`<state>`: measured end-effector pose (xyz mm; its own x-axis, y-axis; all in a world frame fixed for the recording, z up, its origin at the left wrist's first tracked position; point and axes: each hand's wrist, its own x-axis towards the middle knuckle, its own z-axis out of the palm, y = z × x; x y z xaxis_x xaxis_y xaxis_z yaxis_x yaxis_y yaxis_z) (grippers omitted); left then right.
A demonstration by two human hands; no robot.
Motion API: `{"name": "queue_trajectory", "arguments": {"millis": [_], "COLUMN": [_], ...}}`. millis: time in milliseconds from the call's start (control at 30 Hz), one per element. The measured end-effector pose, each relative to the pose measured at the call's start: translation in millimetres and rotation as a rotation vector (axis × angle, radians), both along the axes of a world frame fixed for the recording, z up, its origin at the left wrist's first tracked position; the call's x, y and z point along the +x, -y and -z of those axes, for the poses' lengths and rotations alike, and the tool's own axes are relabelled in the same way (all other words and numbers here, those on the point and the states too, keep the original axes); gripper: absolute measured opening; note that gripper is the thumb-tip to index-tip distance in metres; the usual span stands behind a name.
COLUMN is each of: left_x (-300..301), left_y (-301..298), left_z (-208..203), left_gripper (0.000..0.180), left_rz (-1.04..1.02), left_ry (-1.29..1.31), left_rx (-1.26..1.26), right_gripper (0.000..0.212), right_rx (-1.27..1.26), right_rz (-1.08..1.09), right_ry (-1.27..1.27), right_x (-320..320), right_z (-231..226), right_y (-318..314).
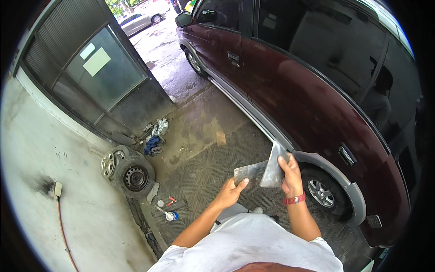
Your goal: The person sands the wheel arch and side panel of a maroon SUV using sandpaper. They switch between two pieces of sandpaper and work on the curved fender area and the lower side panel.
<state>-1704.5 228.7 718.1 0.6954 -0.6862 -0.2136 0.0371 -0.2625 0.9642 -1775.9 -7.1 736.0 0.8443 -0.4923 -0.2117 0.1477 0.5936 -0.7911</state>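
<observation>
My left hand [231, 193] grips the near end of a flat grey plate [252, 170], its thumb pressed on top. My right hand [292, 176] holds a second, paler grey plate [273, 168] with a slanted edge, thumb lying on its face. The two plates meet in front of me, the paler one tilted up and overlapping the far end of the other. Whether they are metal or plastic I cannot tell. A red wristwatch [294, 199] circles my right wrist. Beyond the right hand stands a dark maroon car [290, 90].
Tyres [136, 176] lie against the white wall [45, 136] at left. Near them on the floor are an open can [171, 216], a red tube [172, 199] and a dark cylinder [176, 206]. Crumpled rags [154, 141] lie by the panelled door [106, 59]. The car's rear wheel [322, 192] is close on my right.
</observation>
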Motion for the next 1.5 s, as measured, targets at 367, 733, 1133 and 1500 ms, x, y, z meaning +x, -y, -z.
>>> {"name": "queue_trajectory", "arguments": {"millis": [367,733,1133,1500], "left_x": [79,184,281,378], "left_y": [-56,-202,-193,-128], "left_z": [9,12,-9,-3], "left_gripper": [0.061,0.03,0.029,0.04], "left_rz": [0.118,-0.383,-0.658,-0.502], "left_ry": [-0.092,-0.225,0.238,0.177], "left_rx": [-0.086,-0.213,0.109,0.133], "right_gripper": [0.023,0.019,0.056,0.029], "right_rx": [-0.406,-0.605,-1.7,-1.106], "right_rz": [0.036,-0.176,-0.315,-0.58], "right_ry": [-0.132,-0.075,0.396,-0.23], "right_x": [103,252,306,431], "right_z": [10,-12,-41,124], "right_y": [-74,-130,-233,-78]}}
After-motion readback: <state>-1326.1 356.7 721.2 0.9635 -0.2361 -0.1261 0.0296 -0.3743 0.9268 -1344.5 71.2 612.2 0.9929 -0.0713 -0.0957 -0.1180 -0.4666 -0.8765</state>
